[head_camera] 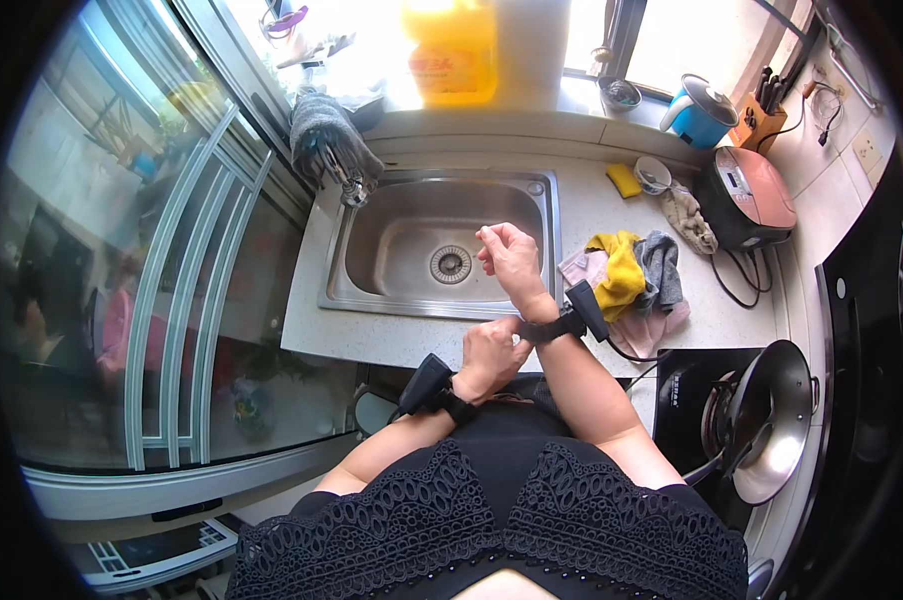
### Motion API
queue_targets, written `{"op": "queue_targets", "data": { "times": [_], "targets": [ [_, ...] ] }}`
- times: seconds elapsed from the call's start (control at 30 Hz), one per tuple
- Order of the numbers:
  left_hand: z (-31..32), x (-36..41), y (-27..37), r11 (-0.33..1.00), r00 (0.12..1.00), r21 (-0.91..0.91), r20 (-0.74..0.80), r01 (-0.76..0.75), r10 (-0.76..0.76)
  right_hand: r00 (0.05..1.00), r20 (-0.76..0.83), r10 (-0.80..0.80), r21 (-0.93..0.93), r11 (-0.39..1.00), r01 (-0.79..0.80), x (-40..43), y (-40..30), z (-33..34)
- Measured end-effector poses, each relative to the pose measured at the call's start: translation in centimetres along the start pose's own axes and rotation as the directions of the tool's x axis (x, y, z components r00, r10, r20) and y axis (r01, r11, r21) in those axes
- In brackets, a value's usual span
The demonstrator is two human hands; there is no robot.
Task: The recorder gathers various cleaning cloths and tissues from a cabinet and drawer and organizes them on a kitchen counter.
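Observation:
My left hand (489, 356) is at my right wrist, its thumb and fingers closed on the black wrist strap (547, 331) there. That strap carries a black device (588, 310) with a cable. A similar black device (426, 381) is strapped to my left wrist. My right hand (513, 259) hangs over the right part of the steel sink (399, 259), fingers curled in with the thumb against them. Nothing shows in its grasp. Below it to the left lies the round drain strainer (450, 264).
A chrome faucet (352, 187) with a grey cloth (324, 127) stands at the sink's back left. On the right lie yellow, grey and pink cloths (618, 274), a yellow sponge (623, 181), a white bowl (652, 174), a rice cooker (751, 195) and a wok (778, 427) on a cooktop (684, 420).

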State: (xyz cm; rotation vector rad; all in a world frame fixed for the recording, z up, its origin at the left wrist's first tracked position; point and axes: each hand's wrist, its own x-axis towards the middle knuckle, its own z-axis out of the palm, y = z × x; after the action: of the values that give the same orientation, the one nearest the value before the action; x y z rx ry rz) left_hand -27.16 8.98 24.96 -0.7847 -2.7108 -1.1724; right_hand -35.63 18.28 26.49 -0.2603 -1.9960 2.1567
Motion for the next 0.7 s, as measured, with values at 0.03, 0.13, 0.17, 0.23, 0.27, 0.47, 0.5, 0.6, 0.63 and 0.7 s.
{"op": "queue_targets", "data": {
  "times": [0.03, 0.13, 0.17, 0.23, 0.27, 0.47, 0.5, 0.6, 0.63, 0.7],
  "targets": [
    [0.2, 0.0, -0.1, 1.000, 0.997, 0.011, 0.072, 0.028, -0.029, 1.000, 0.000, 0.001, 0.000, 1.000, -0.001, 0.0, 0.1, -0.1],
    [-0.1, 0.0, 0.1, 0.975, 0.955, 0.221, 0.290, -0.009, -0.056, 0.988, 0.047, 0.146, 0.191, 0.970, -0.152, 0.0, 0.7, -0.9],
    [-0.1, 0.1, 0.2, 0.975, 0.957, 0.222, 0.285, -0.006, -0.059, 0.966, 0.096, 0.240, 0.340, 0.904, -0.259, 0.1, 1.0, -1.3],
    [-0.4, -0.2, 0.5, 0.974, 0.952, 0.221, 0.305, -0.048, -0.023, 0.933, 0.158, 0.323, 0.475, 0.804, -0.358, 0.0, 2.0, -1.8],
    [-0.6, -0.3, 0.9, 0.974, 0.953, 0.222, 0.303, -0.046, -0.024, 0.907, 0.140, 0.397, 0.550, 0.730, -0.404, 0.0, 2.8, -2.0],
    [-1.3, -0.7, 1.3, 0.996, 0.939, 0.042, 0.338, -0.083, 0.064, 0.990, -0.071, 0.118, -0.131, 0.983, -0.127, -0.8, 6.6, -2.4],
    [-1.6, -0.6, 1.6, 0.996, 0.939, 0.043, 0.339, -0.082, 0.063, 0.990, -0.071, 0.119, -0.130, 0.983, -0.128, -1.1, 6.7, -2.5],
    [-2.1, -0.1, 2.7, 0.980, 0.960, -0.147, 0.228, -0.130, 0.162, 0.994, -0.046, 0.096, -0.393, 0.914, -0.106, -1.5, 6.9, -2.7],
    [-1.9, 0.1, 3.0, 0.972, 0.957, -0.167, 0.212, -0.165, 0.199, 0.994, -0.047, 0.095, -0.392, 0.914, -0.106, -1.7, 7.0, -2.7],
    [-1.6, 0.3, 3.0, 0.962, 0.952, -0.185, 0.195, -0.201, 0.236, 0.995, -0.018, 0.101, -0.500, 0.861, -0.096, -1.9, 6.6, -2.2]
  ]
}}
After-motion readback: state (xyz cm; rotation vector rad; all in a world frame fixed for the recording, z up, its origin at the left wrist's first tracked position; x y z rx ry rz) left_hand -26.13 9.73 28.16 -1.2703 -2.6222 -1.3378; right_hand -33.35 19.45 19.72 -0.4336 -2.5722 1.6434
